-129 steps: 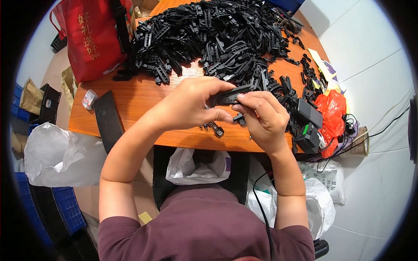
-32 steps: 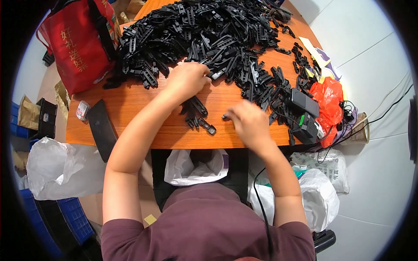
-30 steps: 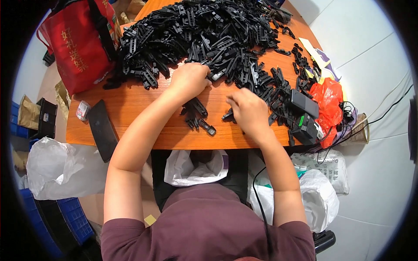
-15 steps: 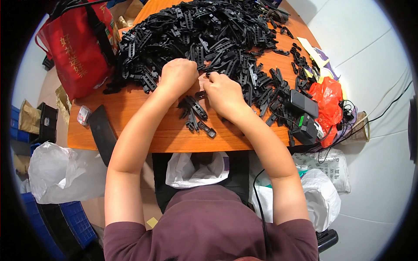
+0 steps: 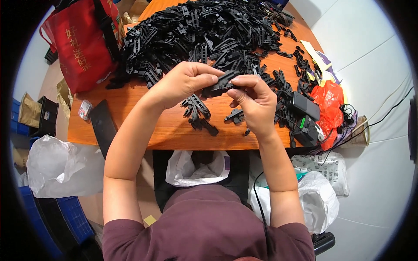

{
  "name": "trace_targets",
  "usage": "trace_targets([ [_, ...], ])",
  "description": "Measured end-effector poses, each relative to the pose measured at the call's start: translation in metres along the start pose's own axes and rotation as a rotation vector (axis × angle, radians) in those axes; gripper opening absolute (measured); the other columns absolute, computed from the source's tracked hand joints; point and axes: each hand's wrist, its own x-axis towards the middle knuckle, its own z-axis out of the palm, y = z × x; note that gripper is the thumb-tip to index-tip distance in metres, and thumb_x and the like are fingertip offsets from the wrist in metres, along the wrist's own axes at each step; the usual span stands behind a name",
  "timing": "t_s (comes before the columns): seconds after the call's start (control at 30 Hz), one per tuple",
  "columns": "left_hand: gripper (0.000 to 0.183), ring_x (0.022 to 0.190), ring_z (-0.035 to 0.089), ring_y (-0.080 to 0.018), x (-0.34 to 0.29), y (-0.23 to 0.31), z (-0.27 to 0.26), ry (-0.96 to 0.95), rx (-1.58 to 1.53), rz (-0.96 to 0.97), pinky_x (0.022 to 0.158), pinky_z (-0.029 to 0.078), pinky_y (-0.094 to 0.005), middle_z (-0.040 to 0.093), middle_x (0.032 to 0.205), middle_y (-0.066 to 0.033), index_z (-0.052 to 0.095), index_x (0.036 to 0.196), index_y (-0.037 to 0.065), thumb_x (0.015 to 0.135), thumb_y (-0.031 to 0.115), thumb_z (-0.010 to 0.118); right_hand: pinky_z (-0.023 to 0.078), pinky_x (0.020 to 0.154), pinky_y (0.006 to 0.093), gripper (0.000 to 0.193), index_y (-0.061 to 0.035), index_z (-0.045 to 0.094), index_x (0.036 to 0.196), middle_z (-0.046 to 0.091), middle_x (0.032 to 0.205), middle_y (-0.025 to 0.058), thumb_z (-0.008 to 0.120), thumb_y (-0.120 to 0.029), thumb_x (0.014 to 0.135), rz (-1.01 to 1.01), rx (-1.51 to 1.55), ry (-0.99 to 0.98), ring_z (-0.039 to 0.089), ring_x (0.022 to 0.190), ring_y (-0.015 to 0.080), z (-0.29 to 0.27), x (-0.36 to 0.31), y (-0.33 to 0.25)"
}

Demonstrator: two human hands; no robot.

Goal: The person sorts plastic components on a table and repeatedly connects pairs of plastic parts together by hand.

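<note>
Between my two hands, above the table, is a black plastic part point(image 5: 221, 84), longish and ribbed. My left hand point(image 5: 183, 83) pinches its left end between thumb and fingers. The right end is in the fingertips of my right hand point(image 5: 257, 101). Whether it is one piece or two fitted together I cannot tell. Just beyond my hands rises a large heap of similar black plastic parts point(image 5: 196, 32). A small cluster of parts point(image 5: 198, 113) lies on the near side of my hands, and another loose part point(image 5: 235, 115) sits beside my right hand.
The orange-brown wooden table point(image 5: 161, 137) carries a dark flat slab point(image 5: 103, 126) and a small clear box point(image 5: 85, 109) at left. A red bag point(image 5: 82, 48) stands far left. Black box-shaped devices point(image 5: 306, 130), cables and an orange-red plastic bag point(image 5: 327, 106) crowd the right. A white sack point(image 5: 198, 176) hangs below the edge.
Both hands have lifted from the heap's near edge, and a black plastic part now shows between them. My right hand has moved right and turned, showing its thumb and fingers.
</note>
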Motion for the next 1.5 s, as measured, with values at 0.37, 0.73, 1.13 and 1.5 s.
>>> trace_targets([
  [0.37,0.041,0.074,0.063,-0.0172,-0.027,0.006,0.029,0.114,0.780,0.484,0.067,0.048,-0.0262,0.066,0.085,-0.0113,0.059,0.110,0.000,0.073,0.008,0.072,0.053,0.060,0.0257,0.023,-0.0029,0.063,0.085,0.062,0.090,0.0105,0.073,0.007,0.066,-0.426,-0.358,0.022,0.061,0.075,0.0162,-0.005,-0.013,0.000],
  [0.73,0.039,0.078,0.060,-0.0295,-0.034,-0.001,0.027,0.048,0.959,0.500,0.067,0.049,-0.0351,0.063,0.082,-0.0120,0.059,0.105,-0.001,0.070,0.010,0.072,0.050,0.060,0.0271,0.026,-0.0015,0.063,0.094,0.060,0.081,0.0093,0.070,0.001,0.070,-0.122,-0.429,-0.045,0.060,0.066,0.0181,-0.002,-0.023,-0.018],
  [1.13,0.020,0.086,0.062,-0.0312,0.052,-0.041,-0.012,0.412,1.191,0.210,0.077,0.049,-0.0384,0.066,0.089,-0.0142,0.067,0.096,0.007,0.079,0.016,0.059,0.049,0.060,0.0335,0.021,-0.0063,0.063,0.092,0.061,0.077,0.0077,0.069,-0.012,0.073,-0.114,-0.831,-0.552,0.061,0.073,0.0258,-0.006,-0.095,-0.001],
  [1.5,0.019,0.087,0.061,-0.0295,0.046,-0.041,-0.005,0.393,1.388,0.059,0.076,0.048,-0.0406,0.065,0.088,-0.0105,0.065,0.093,0.008,0.077,0.011,0.055,0.050,0.061,0.0348,0.015,-0.0126,0.065,0.086,0.056,0.080,0.0053,0.059,-0.006,0.073,-0.175,-1.416,-0.038,0.059,0.077,0.0237,-0.061,-0.015,0.024],
])
